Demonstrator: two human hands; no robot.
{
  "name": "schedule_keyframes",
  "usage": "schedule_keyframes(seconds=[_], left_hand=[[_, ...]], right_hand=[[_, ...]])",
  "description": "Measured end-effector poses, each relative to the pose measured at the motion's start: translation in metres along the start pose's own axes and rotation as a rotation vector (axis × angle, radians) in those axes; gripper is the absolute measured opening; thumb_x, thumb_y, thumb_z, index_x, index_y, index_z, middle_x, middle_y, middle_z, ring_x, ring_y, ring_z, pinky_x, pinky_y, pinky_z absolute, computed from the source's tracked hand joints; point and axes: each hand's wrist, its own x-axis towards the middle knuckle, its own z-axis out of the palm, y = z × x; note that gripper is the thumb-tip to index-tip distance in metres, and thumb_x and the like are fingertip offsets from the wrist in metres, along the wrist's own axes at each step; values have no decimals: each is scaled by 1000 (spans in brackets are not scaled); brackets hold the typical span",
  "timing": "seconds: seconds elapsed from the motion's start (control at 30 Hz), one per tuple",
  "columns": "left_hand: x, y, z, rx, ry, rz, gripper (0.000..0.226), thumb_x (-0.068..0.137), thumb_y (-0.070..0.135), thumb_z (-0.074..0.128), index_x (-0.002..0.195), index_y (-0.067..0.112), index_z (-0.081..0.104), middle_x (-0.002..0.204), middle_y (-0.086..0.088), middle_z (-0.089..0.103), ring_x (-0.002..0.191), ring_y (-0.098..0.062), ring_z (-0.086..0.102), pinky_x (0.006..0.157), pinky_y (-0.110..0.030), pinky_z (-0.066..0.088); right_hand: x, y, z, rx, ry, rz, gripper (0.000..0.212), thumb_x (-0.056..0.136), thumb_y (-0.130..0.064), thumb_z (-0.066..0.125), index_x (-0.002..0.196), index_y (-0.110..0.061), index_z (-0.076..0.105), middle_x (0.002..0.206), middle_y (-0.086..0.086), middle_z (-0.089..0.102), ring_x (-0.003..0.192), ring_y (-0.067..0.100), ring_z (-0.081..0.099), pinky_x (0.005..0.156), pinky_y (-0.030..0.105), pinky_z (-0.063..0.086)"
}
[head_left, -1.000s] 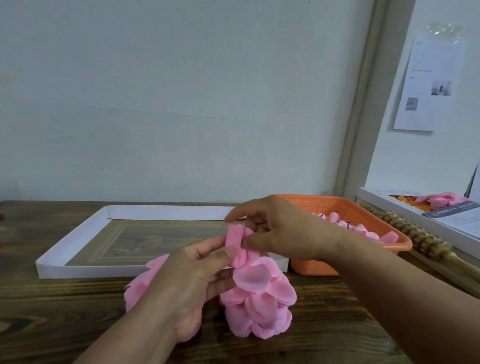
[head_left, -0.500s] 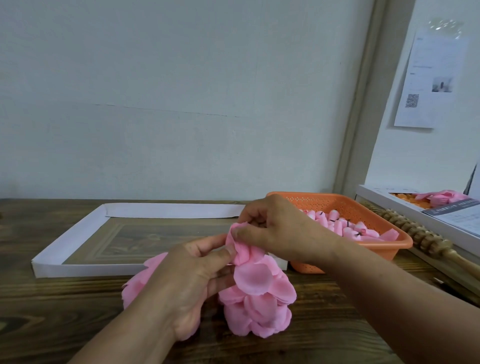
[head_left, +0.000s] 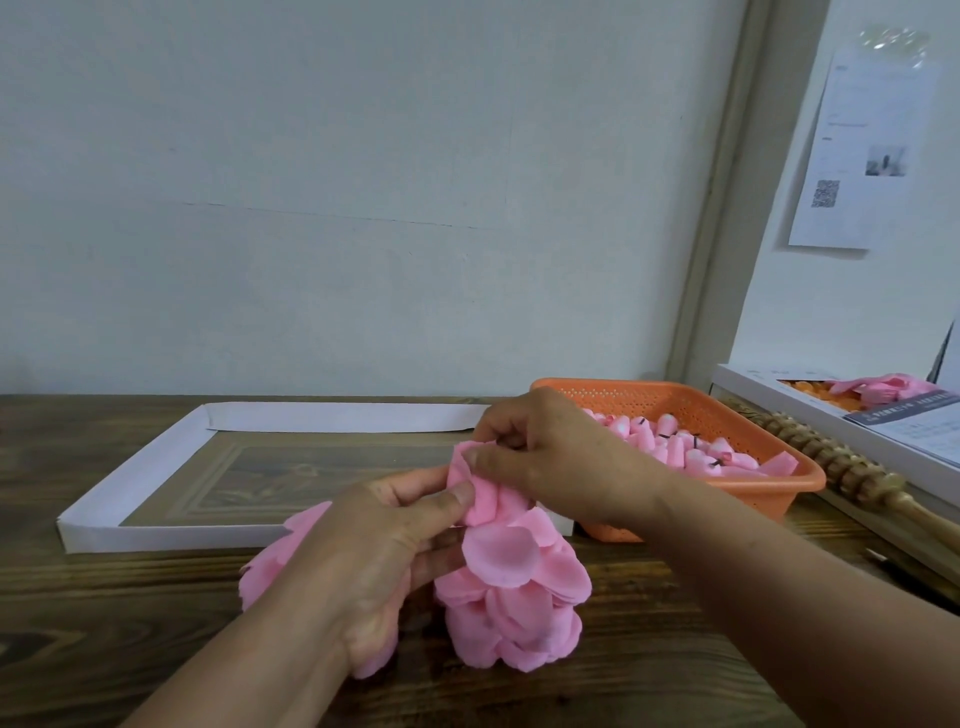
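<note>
Bunch (head_left: 511, 587), one; left hand (head_left: 374, 551), right hand (head_left: 561, 467).

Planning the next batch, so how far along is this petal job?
Early, it seems. Done: no finished flower shows in the white tray. In hand: the left hand and right hand pinch a folded pink petal above the petal pile. Remaining: the orange basket holds many pink buds, so probably most of the work.

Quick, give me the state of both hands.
Left hand: holding the petals, thumb pinching the top petal.
Right hand: pinching the same top petal.
</note>
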Motion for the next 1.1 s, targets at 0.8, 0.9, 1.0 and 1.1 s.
schedule_keyframes(seconds=[0.8, 0.9, 1.0, 1.1], left_hand=[[9, 4, -7, 47, 85, -96, 19, 78, 4, 65, 96, 2, 73, 84, -17, 74, 62, -20, 70, 51, -24, 56], [9, 4, -7, 26, 76, -108, 29, 66, 8, 68, 95, 3, 72, 81, -17, 74, 59, -20, 69, 48, -24, 55], [8, 4, -6, 4, 68, -113, 39, 57, 13, 68, 94, 3, 71, 83, -17, 74, 62, -22, 70, 52, -27, 57], [8, 4, -7, -11, 71, -121, 42, 56, 15, 69, 96, 3, 71, 86, -18, 74, 66, -23, 71, 55, -29, 57]], right_hand=[[-18, 8, -14, 108, -325, -71, 59, 70, -16, 73, 122, -32, 51, 104, -11, 62, 84, -4, 55, 74, 16, 46], [-27, 14, -6, -107, -275, -141, 94, 67, -26, 82, 139, -45, 24, 107, -45, 42, 94, -19, 44, 76, 2, 38], [-35, 13, 9, -265, -105, -281, 89, 69, -37, 79, 143, -36, 29, 124, -33, 45, 107, -13, 43, 86, 9, 39], [-41, 13, 13, -421, 43, -379, 81, 68, -42, 77, 138, -25, 41, 114, -5, 58, 95, 6, 52, 78, 24, 46]])
